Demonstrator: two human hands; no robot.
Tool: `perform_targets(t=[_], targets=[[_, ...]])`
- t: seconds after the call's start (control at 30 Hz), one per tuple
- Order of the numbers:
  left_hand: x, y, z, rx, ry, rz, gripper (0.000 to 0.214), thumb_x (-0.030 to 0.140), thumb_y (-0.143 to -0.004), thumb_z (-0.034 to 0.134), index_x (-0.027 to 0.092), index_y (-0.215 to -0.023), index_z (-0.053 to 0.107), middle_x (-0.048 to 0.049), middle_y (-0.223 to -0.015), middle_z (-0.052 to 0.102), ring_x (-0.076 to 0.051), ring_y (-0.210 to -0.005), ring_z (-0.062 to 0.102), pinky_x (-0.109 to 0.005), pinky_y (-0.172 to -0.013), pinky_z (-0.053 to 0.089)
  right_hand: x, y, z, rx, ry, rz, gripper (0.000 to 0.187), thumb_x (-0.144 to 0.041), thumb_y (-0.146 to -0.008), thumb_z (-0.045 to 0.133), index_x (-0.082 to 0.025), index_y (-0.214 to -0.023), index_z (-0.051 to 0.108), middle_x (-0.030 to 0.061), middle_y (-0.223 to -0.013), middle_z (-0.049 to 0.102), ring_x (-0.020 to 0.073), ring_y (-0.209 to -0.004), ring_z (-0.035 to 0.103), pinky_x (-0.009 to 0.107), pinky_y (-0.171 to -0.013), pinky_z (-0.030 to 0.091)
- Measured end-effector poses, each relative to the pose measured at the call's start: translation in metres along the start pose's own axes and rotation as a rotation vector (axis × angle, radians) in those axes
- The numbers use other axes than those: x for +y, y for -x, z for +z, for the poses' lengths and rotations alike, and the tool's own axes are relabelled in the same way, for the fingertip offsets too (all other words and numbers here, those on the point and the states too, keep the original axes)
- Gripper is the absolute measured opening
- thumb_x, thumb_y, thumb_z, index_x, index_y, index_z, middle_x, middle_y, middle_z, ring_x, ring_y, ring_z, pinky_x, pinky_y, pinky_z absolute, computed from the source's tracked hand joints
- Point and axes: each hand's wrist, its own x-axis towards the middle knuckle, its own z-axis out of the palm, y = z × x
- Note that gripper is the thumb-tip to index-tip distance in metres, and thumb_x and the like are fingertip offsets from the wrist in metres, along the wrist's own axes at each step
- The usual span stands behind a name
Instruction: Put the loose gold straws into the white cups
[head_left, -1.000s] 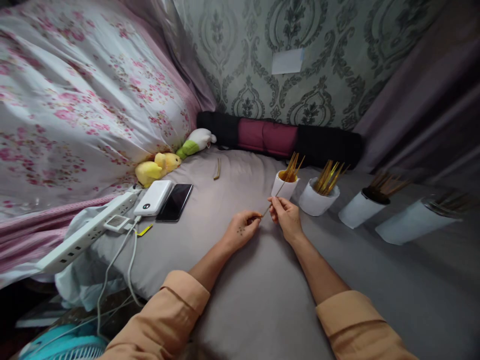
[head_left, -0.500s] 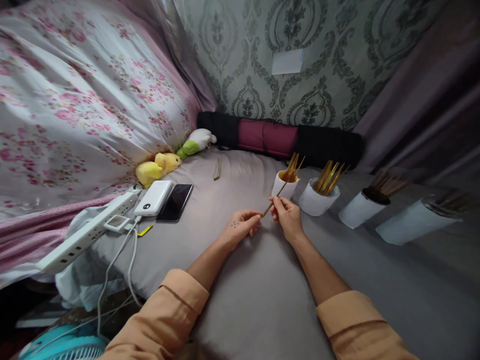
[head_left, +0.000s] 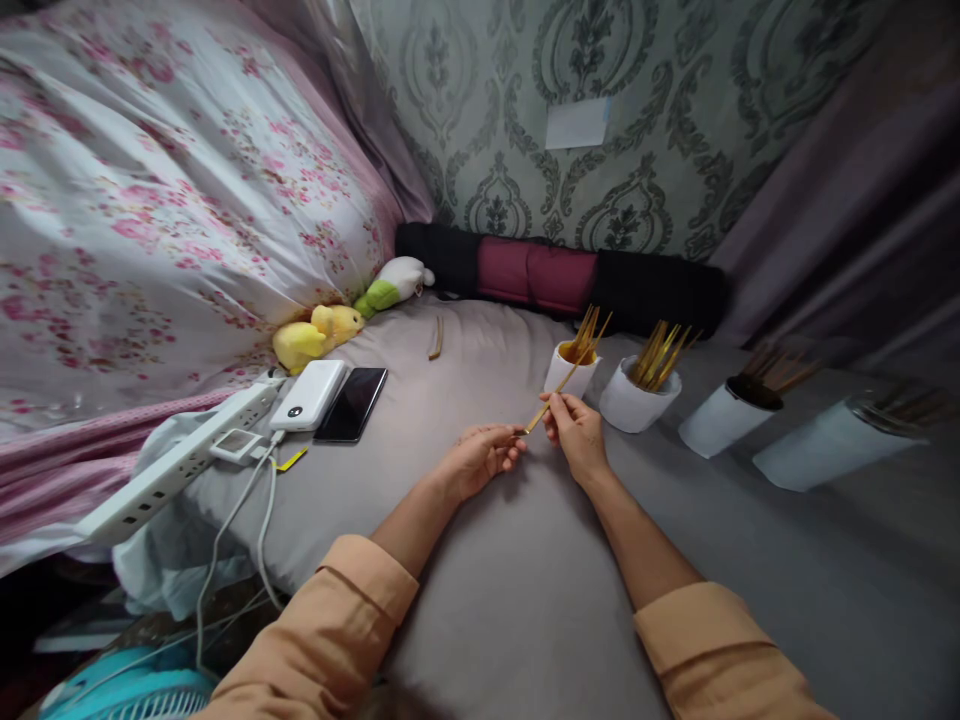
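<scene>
A thin golden-brown stick (head_left: 537,416) slants between my two hands above the grey sheet. Its upper part is pinched by the thumb and fingers of my right hand (head_left: 576,436). At its lower end, my left hand (head_left: 477,459) closes thumb and fingers on the tip. Just beyond is a white paper-wrapped cup (head_left: 571,376), yellow inside, holding several thin yellow sticks. A second white cup (head_left: 637,405) with golden sticks stands to its right. Farther right are two taller white containers, one with brown sticks (head_left: 720,425) and another (head_left: 817,450) with darker, blurred ones.
A bent tan strip (head_left: 436,340) lies on the grey sheet (head_left: 510,580). Leftward are a black phone (head_left: 350,405), a white power bank (head_left: 307,396), cables and a power strip (head_left: 176,460). Plush toys (head_left: 315,335) and a black-and-maroon roll (head_left: 536,272) line the back.
The stick has turned slightly in my fingers and looks brighter and wider near its lower end. My left hand has rolled a little, its fingers shifting; my right hand stays nearly in place.
</scene>
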Motion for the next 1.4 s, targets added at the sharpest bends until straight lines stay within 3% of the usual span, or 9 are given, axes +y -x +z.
perform_targets(t=[0.43,1.1,1.4], targets=[[-0.002,0.000,0.002,-0.022,0.111,-0.096,0.014,0.010,-0.077,0.053,0.007,-0.089,0.061,-0.0062,-0.071,0.060,-0.006,-0.055,0.051,-0.016,-0.050,0.040,0.000,-0.001,-0.002,0.012,0.041,-0.053,0.032,-0.045,-0.080,0.050,-0.015,-0.084,0.060,-0.0038,-0.056,0.048,0.0059,-0.041,0.041,0.018,-0.037,0.031],[-0.003,0.001,0.006,-0.051,0.113,-0.091,0.016,0.009,-0.076,0.052,0.009,-0.092,0.057,-0.0032,-0.067,0.057,-0.005,-0.051,0.049,-0.016,-0.049,0.038,-0.004,0.002,-0.004,0.039,0.122,-0.086,0.033,-0.045,-0.080,0.048,-0.015,-0.085,0.061,-0.0031,-0.056,0.048,0.0071,-0.042,0.042,0.019,-0.037,0.033],[-0.003,0.002,0.006,-0.061,0.087,-0.097,0.016,0.010,-0.076,0.053,0.008,-0.091,0.056,-0.0030,-0.067,0.057,-0.005,-0.050,0.049,-0.016,-0.049,0.039,-0.012,-0.003,-0.010,0.126,0.109,-0.088,0.037,-0.050,-0.077,0.049,-0.016,-0.084,0.061,-0.0028,-0.057,0.050,0.0070,-0.042,0.042,0.019,-0.037,0.031]])
